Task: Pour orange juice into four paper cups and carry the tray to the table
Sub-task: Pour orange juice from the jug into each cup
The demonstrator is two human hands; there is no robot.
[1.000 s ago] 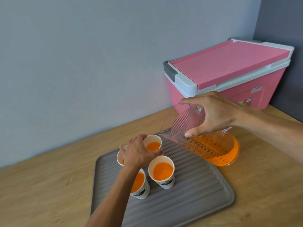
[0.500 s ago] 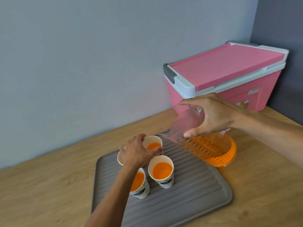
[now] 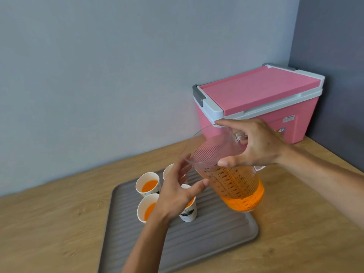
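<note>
Jug (image 3: 232, 178) now upright; left hand (image 3: 177, 192) lifted off cups (image 3: 148, 185).

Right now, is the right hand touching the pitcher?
Touching. The head view shows the right hand wrapped around the pitcher, thumb pressed on its wall.

Pink cooler (image 3: 256, 107) against grey wall (image 3: 98, 75)

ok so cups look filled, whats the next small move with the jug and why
Probably set the measuring jug down on the wooden counter to the right of the tray. The cups whose insides show all hold juice, and the right hand holds the jug nearly upright above the tray. The left hand is open. Carrying the tray likely needs both hands free.
</note>
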